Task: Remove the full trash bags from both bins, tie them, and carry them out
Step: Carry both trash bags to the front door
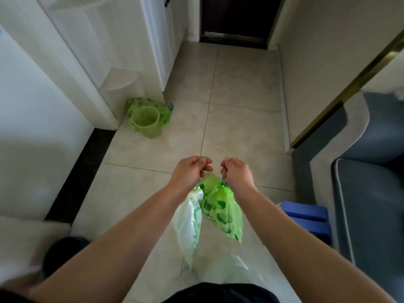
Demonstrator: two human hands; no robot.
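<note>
Our 2 hands are out in front of us, both curled into fists above the floor [240, 88]. Our left hand [192, 171] is closed on the gathered top of a pale bag [188, 224], and our right hand [236, 173] is closed on the neck of a green bag [223, 211]. The 2 bags hang side by side under our fists, touching each other.

The pale bag is thin, see-through white plastic with green printing down one side; we cannot read it. The green bag is bright, with darker green patches, and it bulges toward its lower end. More pale film [223, 270] spreads low near our body.

Further ahead on the left, a green lattice bin [146, 121] stands on the tiles beside a white cabinet [98, 62], with another green bag [162, 110] slumped just behind it. A grey sofa [371, 193] runs along the right, and a dark door [236, 16] closes the far end.
</note>
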